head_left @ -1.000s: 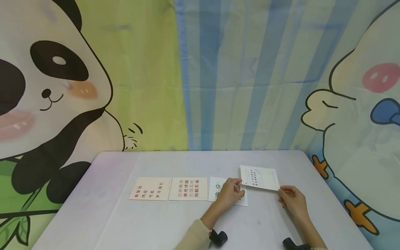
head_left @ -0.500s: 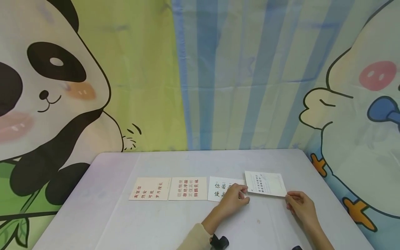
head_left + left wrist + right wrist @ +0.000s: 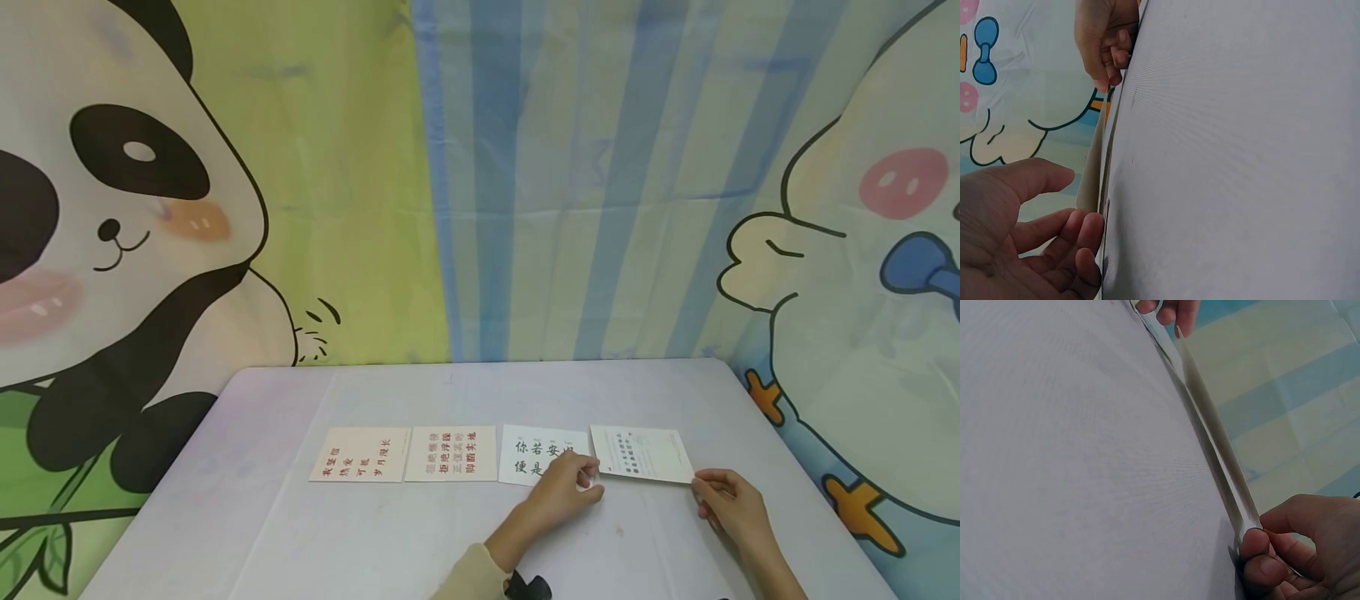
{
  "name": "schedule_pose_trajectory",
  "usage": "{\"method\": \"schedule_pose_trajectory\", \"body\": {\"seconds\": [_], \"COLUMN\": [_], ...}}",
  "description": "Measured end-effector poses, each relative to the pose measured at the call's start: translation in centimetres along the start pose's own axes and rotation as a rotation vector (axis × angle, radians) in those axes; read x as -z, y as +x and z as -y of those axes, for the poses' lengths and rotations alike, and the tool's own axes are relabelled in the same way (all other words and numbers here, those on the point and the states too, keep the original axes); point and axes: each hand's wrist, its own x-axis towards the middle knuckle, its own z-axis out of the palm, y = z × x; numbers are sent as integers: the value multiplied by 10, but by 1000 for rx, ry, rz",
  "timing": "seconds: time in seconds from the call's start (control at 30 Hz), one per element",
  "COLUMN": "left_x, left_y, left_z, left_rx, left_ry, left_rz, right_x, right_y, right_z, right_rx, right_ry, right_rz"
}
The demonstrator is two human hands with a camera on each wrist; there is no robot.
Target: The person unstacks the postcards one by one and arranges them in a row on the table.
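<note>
My right hand (image 3: 733,510) pinches the near right corner of a white card (image 3: 643,454) printed with small dark columns of characters. In the right wrist view the card's edge (image 3: 1215,434) rises slightly off the table, between thumb and fingers. My left hand (image 3: 561,493) lies over the near right part of a white card with green characters (image 3: 525,457), hiding some of them. Its fingertips are right at the left edge of the pinched card. The left wrist view shows that thumb (image 3: 1054,176) held apart from the loosely bent fingers.
Further left, a cream card with red and grey characters (image 3: 452,454) and another with red characters (image 3: 362,455) lie side by side in the same row. The white table (image 3: 360,542) ends at a patterned curtain (image 3: 502,250) behind.
The pinched card has moved right and toward me, lowering into line beside the other cards. Both hands shifted right with it, and the left thumb has moved away from its fingers, uncovering more green characters.
</note>
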Motion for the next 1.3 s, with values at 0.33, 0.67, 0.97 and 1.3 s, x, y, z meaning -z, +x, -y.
{"method": "schedule_pose_trajectory", "body": {"seconds": [0.33,0.67,0.97,1.3], "left_x": [0,0,-2,-1], "left_y": [0,-2,0,0], "left_z": [0,-2,-2,-6], "left_rx": [-12,-15,37,68], "left_ry": [6,53,69,74], "left_rz": [-3,-3,-6,18], "right_x": [3,0,-6,-4], "right_y": [0,-1,0,-2], "right_z": [0,0,-4,0], "right_rx": [25,53,46,55], "right_ry": [-10,-43,-72,-84], "right_rz": [25,-12,-52,-33]}}
